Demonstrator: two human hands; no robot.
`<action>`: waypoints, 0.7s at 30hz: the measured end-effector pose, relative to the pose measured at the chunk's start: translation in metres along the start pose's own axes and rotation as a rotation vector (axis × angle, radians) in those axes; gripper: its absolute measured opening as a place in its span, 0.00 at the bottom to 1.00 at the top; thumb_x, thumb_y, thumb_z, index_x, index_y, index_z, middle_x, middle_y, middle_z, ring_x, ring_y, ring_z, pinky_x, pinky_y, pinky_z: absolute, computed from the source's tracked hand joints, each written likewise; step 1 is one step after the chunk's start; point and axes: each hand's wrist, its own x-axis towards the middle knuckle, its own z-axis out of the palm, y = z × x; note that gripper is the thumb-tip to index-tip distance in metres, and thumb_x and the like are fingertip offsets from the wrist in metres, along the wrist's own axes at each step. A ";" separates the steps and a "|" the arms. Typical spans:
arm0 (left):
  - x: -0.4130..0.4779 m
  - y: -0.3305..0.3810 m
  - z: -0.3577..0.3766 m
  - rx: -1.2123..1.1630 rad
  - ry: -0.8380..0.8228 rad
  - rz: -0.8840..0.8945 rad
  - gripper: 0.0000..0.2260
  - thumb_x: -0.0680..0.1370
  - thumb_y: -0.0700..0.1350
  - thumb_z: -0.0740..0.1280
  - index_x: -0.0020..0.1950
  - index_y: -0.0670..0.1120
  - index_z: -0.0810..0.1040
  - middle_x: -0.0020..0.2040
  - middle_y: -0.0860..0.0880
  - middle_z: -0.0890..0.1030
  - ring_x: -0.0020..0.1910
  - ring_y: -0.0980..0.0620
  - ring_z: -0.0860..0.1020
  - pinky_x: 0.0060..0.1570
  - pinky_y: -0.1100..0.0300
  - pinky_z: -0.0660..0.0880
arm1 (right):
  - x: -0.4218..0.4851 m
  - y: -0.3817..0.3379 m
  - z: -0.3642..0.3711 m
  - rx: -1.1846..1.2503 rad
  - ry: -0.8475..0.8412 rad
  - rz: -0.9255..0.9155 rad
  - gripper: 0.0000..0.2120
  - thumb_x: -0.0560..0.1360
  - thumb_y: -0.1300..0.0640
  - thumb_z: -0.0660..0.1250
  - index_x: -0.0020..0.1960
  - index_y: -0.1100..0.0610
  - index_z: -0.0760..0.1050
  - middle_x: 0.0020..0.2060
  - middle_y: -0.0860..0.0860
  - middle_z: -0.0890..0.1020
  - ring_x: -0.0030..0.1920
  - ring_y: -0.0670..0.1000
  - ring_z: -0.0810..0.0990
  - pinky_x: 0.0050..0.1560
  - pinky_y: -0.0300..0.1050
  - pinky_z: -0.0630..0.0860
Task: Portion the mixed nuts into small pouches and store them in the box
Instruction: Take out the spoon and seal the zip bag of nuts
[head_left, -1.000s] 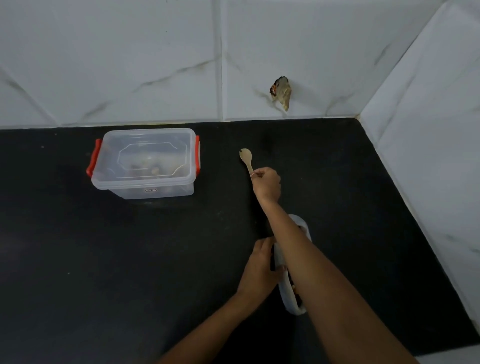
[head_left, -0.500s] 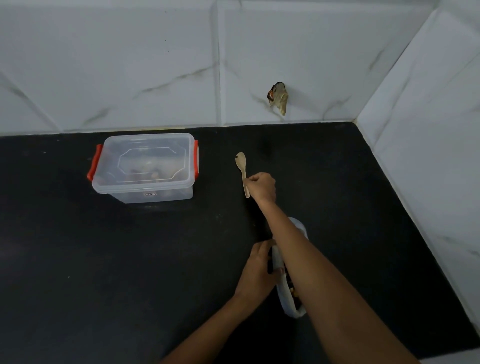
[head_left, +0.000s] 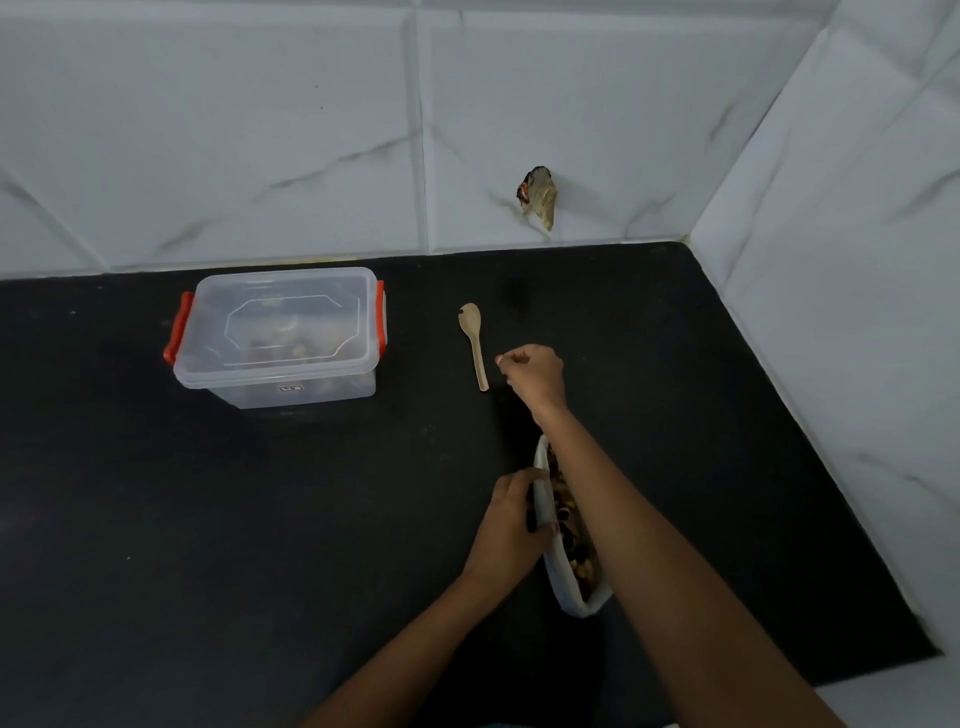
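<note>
Lidded box (head_left: 280, 338) sits well left of my hands; nut bag (head_left: 546, 501) under my right forearm, left hand (head_left: 511, 525) gripping its rim; right hand (head_left: 532, 376) curled, empty, just right of spoon (head_left: 474, 343); portioning step, I judge; next needs a pouch, none visible.

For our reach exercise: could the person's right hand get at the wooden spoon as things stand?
Probably yes. The right hand hangs just right of the wooden spoon, seemingly holding nothing, with only bare counter between them. The left hand grips the bag of nuts, out of the way.
</note>
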 end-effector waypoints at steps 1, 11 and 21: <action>0.001 0.001 -0.001 0.003 -0.007 -0.007 0.24 0.74 0.37 0.68 0.67 0.49 0.67 0.66 0.48 0.66 0.62 0.53 0.71 0.58 0.64 0.73 | -0.005 0.002 -0.004 0.006 0.001 -0.009 0.03 0.75 0.58 0.66 0.43 0.55 0.76 0.38 0.49 0.78 0.41 0.48 0.78 0.47 0.45 0.77; 0.024 0.014 -0.018 0.117 0.113 0.076 0.08 0.76 0.38 0.66 0.55 0.42 0.77 0.56 0.46 0.74 0.57 0.50 0.74 0.58 0.59 0.73 | -0.084 0.036 -0.063 0.018 0.092 -0.035 0.03 0.75 0.59 0.66 0.45 0.56 0.78 0.38 0.46 0.78 0.40 0.42 0.77 0.39 0.33 0.73; 0.069 0.045 -0.018 0.348 -0.067 0.137 0.17 0.80 0.42 0.59 0.68 0.40 0.70 0.67 0.42 0.72 0.66 0.47 0.70 0.66 0.58 0.65 | -0.181 0.100 -0.086 0.059 0.198 0.177 0.03 0.74 0.63 0.67 0.45 0.55 0.76 0.41 0.49 0.78 0.41 0.46 0.76 0.39 0.36 0.72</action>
